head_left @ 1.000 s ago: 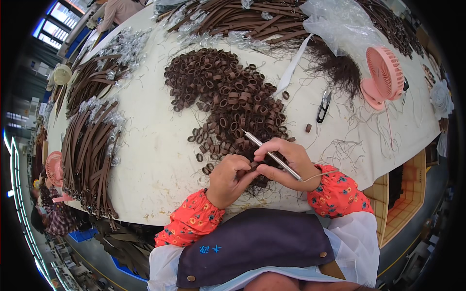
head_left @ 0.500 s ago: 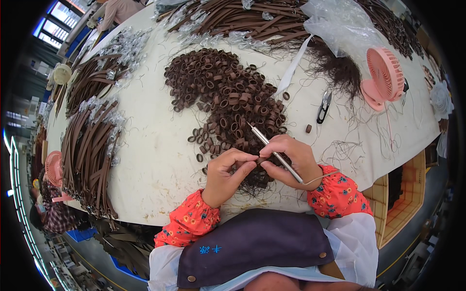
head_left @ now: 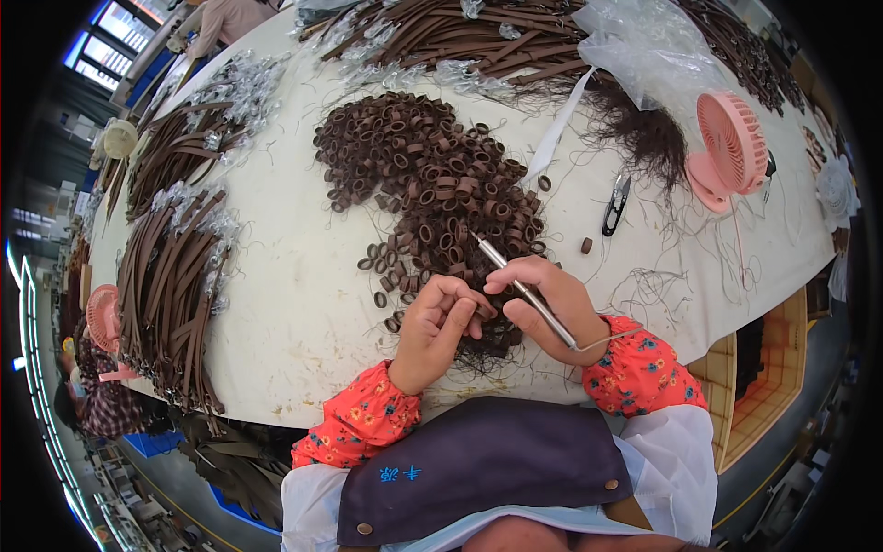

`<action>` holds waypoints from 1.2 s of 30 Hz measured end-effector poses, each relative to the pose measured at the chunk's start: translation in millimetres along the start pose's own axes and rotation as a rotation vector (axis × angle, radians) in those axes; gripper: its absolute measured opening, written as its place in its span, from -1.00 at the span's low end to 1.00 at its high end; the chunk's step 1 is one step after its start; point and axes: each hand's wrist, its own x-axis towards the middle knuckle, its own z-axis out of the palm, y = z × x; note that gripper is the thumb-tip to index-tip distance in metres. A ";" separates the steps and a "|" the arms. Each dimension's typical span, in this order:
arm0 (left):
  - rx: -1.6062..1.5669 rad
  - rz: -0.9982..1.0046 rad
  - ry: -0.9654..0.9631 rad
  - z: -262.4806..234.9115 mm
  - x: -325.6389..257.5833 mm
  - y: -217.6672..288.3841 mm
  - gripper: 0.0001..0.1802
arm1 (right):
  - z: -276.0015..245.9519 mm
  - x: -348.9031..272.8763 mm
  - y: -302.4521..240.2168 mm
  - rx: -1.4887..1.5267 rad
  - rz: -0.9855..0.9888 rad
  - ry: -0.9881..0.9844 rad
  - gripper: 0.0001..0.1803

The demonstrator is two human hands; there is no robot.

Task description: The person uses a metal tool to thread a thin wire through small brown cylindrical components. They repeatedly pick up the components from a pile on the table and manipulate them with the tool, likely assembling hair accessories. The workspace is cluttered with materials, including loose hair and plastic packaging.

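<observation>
My left hand [head_left: 429, 333] is closed, with a small brown leather loop [head_left: 482, 311] pinched at its fingertips, partly hidden by them. In my right hand [head_left: 563, 302] lies a silver pen-shaped tool [head_left: 498, 261] with a thin pointed tip and a cord at its rear end. The tip points up and left, over a large heap of brown loops [head_left: 441, 189]. The right thumb and forefinger stand apart, close to the left fingertips. Dark loose threads [head_left: 486, 354] lie beneath the hands.
Thread snips [head_left: 615, 206] lie right of the heap, with a stray loop [head_left: 586, 246] nearby. A pink fan [head_left: 729, 143] stands at the far right. Bundles of brown straps [head_left: 170, 299] cover the left side; more straps [head_left: 441, 37] and a clear plastic bag [head_left: 648, 55] lie at the back.
My hands have come apart slightly. The loop, earlier between both hands' fingertips, is now in my left fingers alone, which have curled inward. My right thumb and forefinger have opened.
</observation>
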 end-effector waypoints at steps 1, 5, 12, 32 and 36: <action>-0.011 0.008 0.004 -0.5 0.3 0.1 -0.92 | -0.7 -1.1 -3.9 0.109 0.124 0.013 -0.79; -0.014 0.021 0.032 -1.2 -0.8 0.3 -0.93 | -11.0 -2.7 -2.8 0.521 0.218 -0.027 -0.78; -0.002 0.001 0.044 -0.7 -1.0 0.7 -0.93 | -10.5 -2.8 2.2 0.506 0.160 -0.064 -0.75; 0.003 0.009 0.037 -1.2 -0.7 1.4 -0.93 | -10.9 -1.6 1.9 0.461 0.133 -0.032 -0.80; 0.004 0.039 0.064 4.8 -0.5 0.3 -0.92 | -9.1 0.9 6.5 0.062 -0.050 -0.037 -0.82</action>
